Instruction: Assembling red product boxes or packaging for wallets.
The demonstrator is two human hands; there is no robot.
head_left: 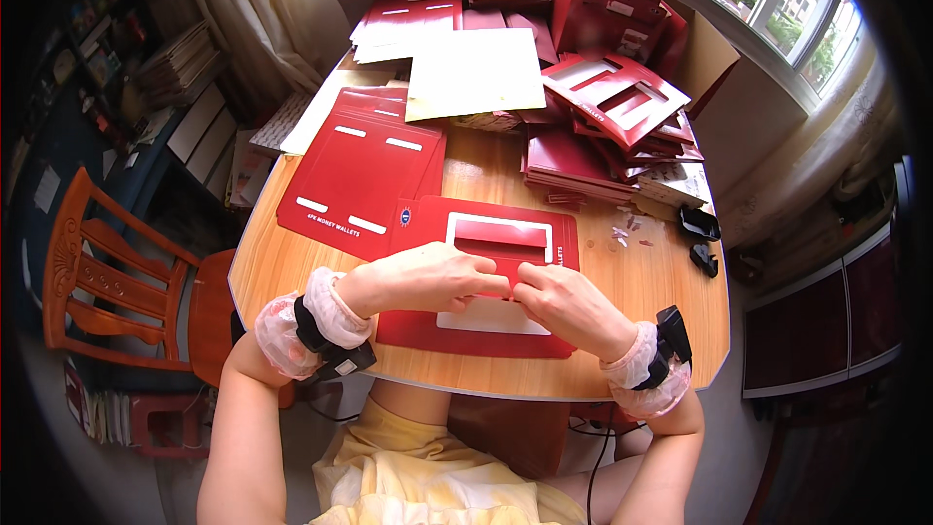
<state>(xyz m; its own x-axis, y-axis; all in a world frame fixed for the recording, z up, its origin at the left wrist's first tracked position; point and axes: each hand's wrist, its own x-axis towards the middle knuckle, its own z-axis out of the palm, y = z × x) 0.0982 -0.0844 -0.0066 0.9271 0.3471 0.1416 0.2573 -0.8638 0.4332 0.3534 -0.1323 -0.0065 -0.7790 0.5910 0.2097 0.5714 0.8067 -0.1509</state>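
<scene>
At frame centre our left hand (428,277) and right hand (569,301) both pinch the red card blank (486,233), lying widthwise between them.

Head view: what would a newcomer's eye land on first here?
Both hands meet at the near middle of the wooden table: the left hand and right hand pinch a fold of a red die-cut card sheet with a rectangular window. Behind it lies a flat stack of red slotted card sheets, and at the far right a heap of red cut-out cards. An orange wooden chair stands to the left.
</scene>
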